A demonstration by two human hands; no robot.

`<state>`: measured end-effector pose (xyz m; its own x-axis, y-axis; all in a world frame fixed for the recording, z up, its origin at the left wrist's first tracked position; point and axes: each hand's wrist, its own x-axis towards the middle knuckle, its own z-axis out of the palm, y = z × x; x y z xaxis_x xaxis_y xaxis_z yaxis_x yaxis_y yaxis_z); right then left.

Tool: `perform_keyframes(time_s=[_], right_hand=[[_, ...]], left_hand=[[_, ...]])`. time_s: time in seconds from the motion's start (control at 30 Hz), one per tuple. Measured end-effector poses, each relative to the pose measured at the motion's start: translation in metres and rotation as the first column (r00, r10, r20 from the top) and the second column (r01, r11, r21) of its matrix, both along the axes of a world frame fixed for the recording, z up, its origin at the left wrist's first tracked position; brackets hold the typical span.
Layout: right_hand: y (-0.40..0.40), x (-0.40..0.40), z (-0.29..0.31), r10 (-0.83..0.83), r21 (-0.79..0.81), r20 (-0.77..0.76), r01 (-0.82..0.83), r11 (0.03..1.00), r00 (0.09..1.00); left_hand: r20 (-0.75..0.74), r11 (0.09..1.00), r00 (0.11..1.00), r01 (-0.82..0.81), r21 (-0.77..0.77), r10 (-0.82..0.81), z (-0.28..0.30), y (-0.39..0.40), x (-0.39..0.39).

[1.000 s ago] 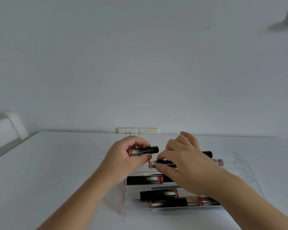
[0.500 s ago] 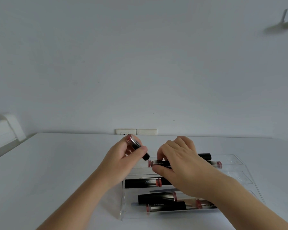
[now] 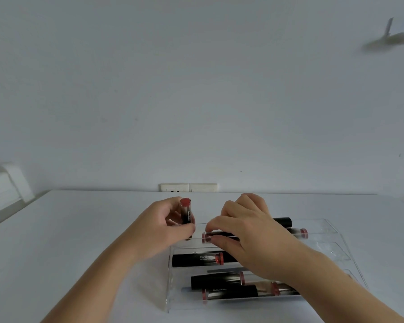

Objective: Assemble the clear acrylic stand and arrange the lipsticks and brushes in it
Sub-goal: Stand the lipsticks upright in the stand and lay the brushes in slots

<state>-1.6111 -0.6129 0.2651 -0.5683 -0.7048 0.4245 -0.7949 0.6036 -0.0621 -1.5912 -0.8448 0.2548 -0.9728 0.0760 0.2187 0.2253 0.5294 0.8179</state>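
While both forearms reach forward over the white surface [image 3: 68,229], the left hand [image 3: 160,231] is curled round a black lipstick [image 3: 186,216], holding it nearly upright with its red end uppermost; the thumb lies across the tube's lower part and the fingers wrap behind it. This lipstick stands just beside the far left corner of the clear acrylic stand [image 3: 331,231], above the surface rather than in any tier. The right hand [image 3: 250,238] arches palm-down over the stand's back tier, wrist raised, knuckles bent; its thumb and forefinger pinch a second lipstick [image 3: 222,236] that lies lengthwise in that tier, its clear, red-tipped end pointing toward the stand's left edge. Behind the right hand, two more tubes show at the right of the same tier, one black-capped and one with a red end. Nearer tiers of the stand carry further lipsticks lying on their sides, partly hidden by the right forearm. Beyond the stand, a wall socket plate [image 3: 189,187] sits at the far edge of the surface.
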Motion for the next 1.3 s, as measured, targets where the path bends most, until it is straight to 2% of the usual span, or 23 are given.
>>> perform_keyframes(time_s=[0.2,0.3,0.5,0.63,0.87,1.03,1.17,1.3], right_hand=[[-0.005,0.003,0.007,-0.059,0.119,-0.052,0.065,0.991,0.997],[-0.009,0.003,0.009,-0.081,0.201,-0.058,0.092,0.975,0.995],[-0.012,-0.009,0.025,-0.139,0.264,0.218,0.079,0.961,0.966],[-0.013,-0.016,0.036,-0.157,0.303,0.383,0.036,0.952,0.91],[-0.008,-0.028,0.045,-0.138,0.299,0.486,-0.016,0.954,0.863],[-0.012,-0.026,0.054,-0.084,0.169,0.549,-0.012,0.986,0.832],[-0.02,-0.022,0.051,0.01,-0.055,0.576,0.026,0.998,0.817],[-0.027,-0.018,0.041,0.079,-0.303,0.545,0.108,0.947,0.835]], left_hand=[[0.042,0.999,0.999,0.023,-0.041,-0.021,0.003,-0.007,0.002],[0.071,1.0,0.997,0.026,0.0,-0.026,0.001,-0.007,0.001],[0.158,0.976,0.982,0.071,0.204,-0.104,-0.009,-0.007,-0.003],[0.176,0.961,0.976,0.082,0.266,-0.132,-0.011,-0.007,-0.002],[0.157,0.959,0.98,0.077,0.271,-0.123,-0.012,-0.006,-0.002],[0.154,0.947,0.98,0.076,0.312,-0.129,-0.013,-0.007,-0.002],[0.147,0.927,0.978,0.082,0.367,-0.145,-0.014,-0.007,-0.002],[0.135,0.887,0.982,0.059,0.457,-0.135,-0.019,-0.009,-0.005]])
